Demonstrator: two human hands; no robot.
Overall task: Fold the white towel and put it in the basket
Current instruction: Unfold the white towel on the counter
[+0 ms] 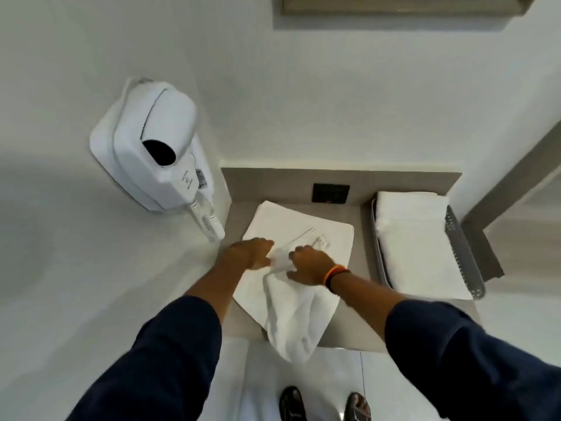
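A white towel point(297, 311) lies spread on a small beige counter point(243, 317), one corner hanging over the front edge. My left hand point(253, 252) and my right hand point(309, 265) meet near the towel's middle, both pinching a bunched fold of the cloth. A grey perforated basket point(463, 253) stands at the right of the counter. Inside it lies a folded white towel point(416, 238).
A white wall-mounted hair dryer point(154, 144) with a coiled cord hangs on the left wall, close to the counter's left edge. A dark socket plate point(331, 192) sits in the backsplash. My feet point(321, 405) stand on the tiled floor below.
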